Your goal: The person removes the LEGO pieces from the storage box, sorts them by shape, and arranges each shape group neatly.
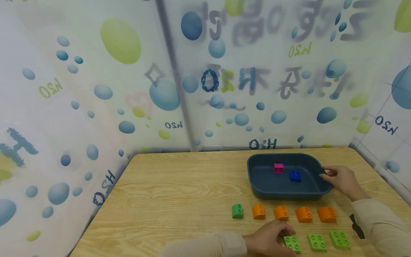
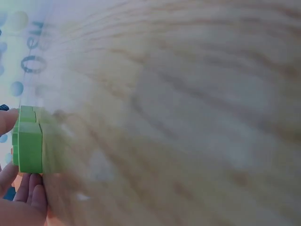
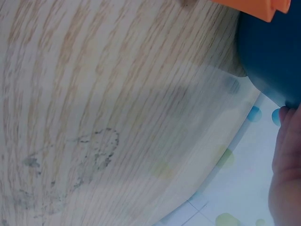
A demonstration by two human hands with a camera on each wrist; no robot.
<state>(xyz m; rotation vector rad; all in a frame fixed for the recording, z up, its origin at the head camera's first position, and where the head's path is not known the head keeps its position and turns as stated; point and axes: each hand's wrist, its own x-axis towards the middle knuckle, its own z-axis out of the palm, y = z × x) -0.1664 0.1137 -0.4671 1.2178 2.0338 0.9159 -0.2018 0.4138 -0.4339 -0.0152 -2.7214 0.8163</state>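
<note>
Near the table's front edge, my left hand has its thumb and fingers curled about a light green toy building brick, the leftmost of three. In the left wrist view the fingers lie close against a green brick. My right hand grips the right rim of a dark blue tray, thumb on the inside. A pink brick and a blue brick lie in the tray. The right wrist view shows part of that hand at the tray's side.
A row of a green curved brick and several orange curved bricks lies before the tray. Two more light green bricks sit right of my left hand. A black object lies by the right sleeve. A patterned curtain stands behind the table.
</note>
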